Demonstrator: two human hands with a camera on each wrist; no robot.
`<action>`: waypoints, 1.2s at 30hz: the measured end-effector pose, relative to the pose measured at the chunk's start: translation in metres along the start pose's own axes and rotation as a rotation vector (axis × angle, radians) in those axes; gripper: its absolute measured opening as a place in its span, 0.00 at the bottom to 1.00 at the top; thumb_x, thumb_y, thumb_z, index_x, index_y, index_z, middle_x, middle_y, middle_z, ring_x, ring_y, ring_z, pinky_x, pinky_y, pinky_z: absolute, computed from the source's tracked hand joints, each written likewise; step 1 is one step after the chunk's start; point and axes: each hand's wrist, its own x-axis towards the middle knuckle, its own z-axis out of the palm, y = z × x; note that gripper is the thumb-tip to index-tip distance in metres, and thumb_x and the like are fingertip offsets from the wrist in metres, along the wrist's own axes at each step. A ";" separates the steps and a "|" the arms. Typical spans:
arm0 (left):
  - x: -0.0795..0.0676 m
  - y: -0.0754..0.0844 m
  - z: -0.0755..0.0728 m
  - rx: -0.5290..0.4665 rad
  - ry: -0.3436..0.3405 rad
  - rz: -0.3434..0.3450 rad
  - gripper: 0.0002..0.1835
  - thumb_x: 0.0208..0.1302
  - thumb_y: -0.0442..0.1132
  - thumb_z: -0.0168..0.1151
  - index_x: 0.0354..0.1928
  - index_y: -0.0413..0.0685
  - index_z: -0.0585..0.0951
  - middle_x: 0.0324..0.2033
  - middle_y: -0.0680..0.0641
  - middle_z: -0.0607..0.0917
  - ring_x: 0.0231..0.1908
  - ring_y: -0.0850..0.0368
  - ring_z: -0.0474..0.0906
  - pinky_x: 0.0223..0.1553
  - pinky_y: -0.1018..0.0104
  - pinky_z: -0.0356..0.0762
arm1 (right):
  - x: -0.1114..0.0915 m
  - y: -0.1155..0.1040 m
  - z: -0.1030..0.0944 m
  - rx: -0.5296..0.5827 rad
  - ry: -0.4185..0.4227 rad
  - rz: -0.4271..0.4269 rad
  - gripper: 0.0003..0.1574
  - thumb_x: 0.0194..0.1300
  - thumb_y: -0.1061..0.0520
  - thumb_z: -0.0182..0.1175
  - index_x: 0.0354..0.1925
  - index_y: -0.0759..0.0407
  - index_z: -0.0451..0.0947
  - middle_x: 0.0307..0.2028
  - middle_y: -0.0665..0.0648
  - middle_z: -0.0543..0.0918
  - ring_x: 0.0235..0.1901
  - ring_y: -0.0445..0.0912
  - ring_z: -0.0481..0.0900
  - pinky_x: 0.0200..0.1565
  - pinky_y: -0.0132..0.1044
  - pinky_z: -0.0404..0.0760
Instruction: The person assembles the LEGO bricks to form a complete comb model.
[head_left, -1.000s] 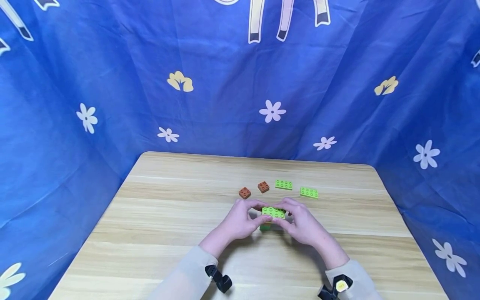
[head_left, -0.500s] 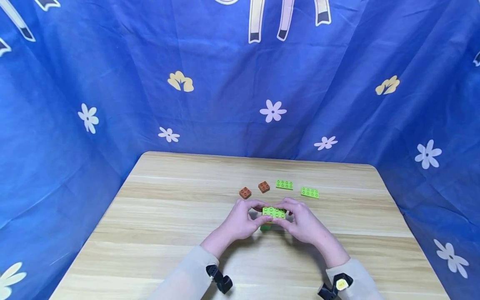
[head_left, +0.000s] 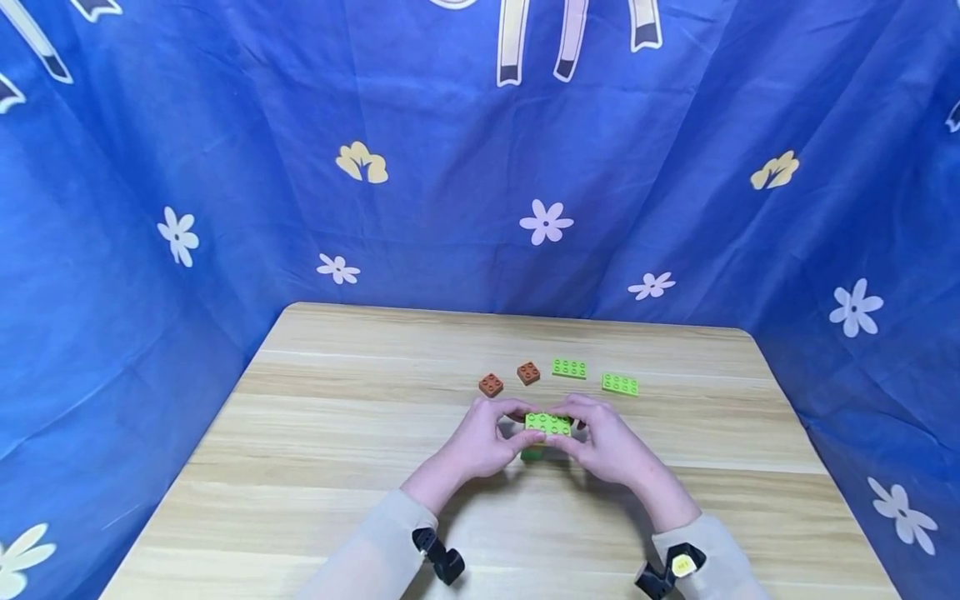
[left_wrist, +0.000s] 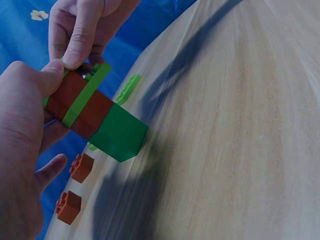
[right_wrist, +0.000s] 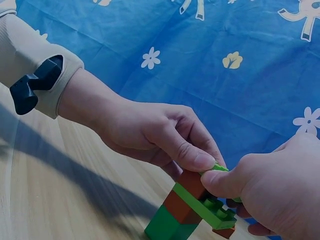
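My left hand (head_left: 480,437) and right hand (head_left: 607,442) both pinch a light green building plate (head_left: 547,424) with studs, thumbs on the near side, other fingers behind. It caps a short stack. Beneath it, in the left wrist view, come a brown brick (left_wrist: 65,96), a second light green plate (left_wrist: 87,95), another brown brick (left_wrist: 95,119) and a dark green brick (left_wrist: 120,132) at the bottom. The second plate (right_wrist: 216,212) juts out sideways in the right wrist view. Fingers hide part of the top plate's edges.
Behind the hands on the wooden table (head_left: 337,433) lie two loose brown bricks (head_left: 491,385) and two light green plates (head_left: 569,369). A blue patterned cloth (head_left: 450,208) hangs around the table's back and sides. Each sleeve carries a black wrist mount (head_left: 438,557).
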 end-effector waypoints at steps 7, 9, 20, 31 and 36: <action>-0.001 0.002 -0.004 0.064 -0.051 0.022 0.22 0.70 0.59 0.70 0.59 0.57 0.87 0.52 0.61 0.89 0.53 0.60 0.83 0.63 0.51 0.76 | 0.001 -0.002 -0.001 -0.005 -0.016 -0.008 0.24 0.69 0.51 0.74 0.60 0.55 0.85 0.48 0.41 0.84 0.48 0.39 0.82 0.53 0.43 0.85; 0.000 0.001 -0.004 0.075 -0.064 0.029 0.24 0.70 0.61 0.68 0.60 0.56 0.86 0.53 0.60 0.88 0.54 0.59 0.83 0.64 0.50 0.76 | 0.001 -0.004 -0.003 -0.017 -0.022 -0.006 0.24 0.70 0.51 0.73 0.61 0.56 0.85 0.47 0.41 0.83 0.46 0.39 0.81 0.51 0.43 0.85; 0.001 -0.001 -0.008 0.083 -0.100 0.053 0.29 0.72 0.61 0.67 0.63 0.50 0.84 0.58 0.56 0.87 0.59 0.57 0.82 0.66 0.52 0.75 | 0.003 -0.006 -0.004 -0.052 -0.032 -0.015 0.24 0.70 0.50 0.73 0.61 0.57 0.85 0.45 0.40 0.82 0.42 0.37 0.79 0.46 0.40 0.84; 0.005 -0.010 -0.026 0.124 -0.028 0.046 0.32 0.72 0.64 0.65 0.66 0.51 0.82 0.63 0.53 0.84 0.65 0.53 0.77 0.69 0.52 0.71 | 0.001 -0.007 -0.003 -0.054 -0.042 0.010 0.27 0.71 0.47 0.71 0.60 0.61 0.84 0.52 0.52 0.85 0.52 0.48 0.83 0.55 0.50 0.84; 0.009 -0.022 -0.031 0.159 0.006 0.026 0.35 0.70 0.62 0.68 0.69 0.48 0.79 0.63 0.49 0.84 0.62 0.47 0.80 0.65 0.49 0.76 | 0.002 -0.006 -0.003 -0.053 -0.031 -0.007 0.26 0.70 0.48 0.72 0.60 0.61 0.85 0.48 0.46 0.84 0.47 0.42 0.82 0.52 0.47 0.85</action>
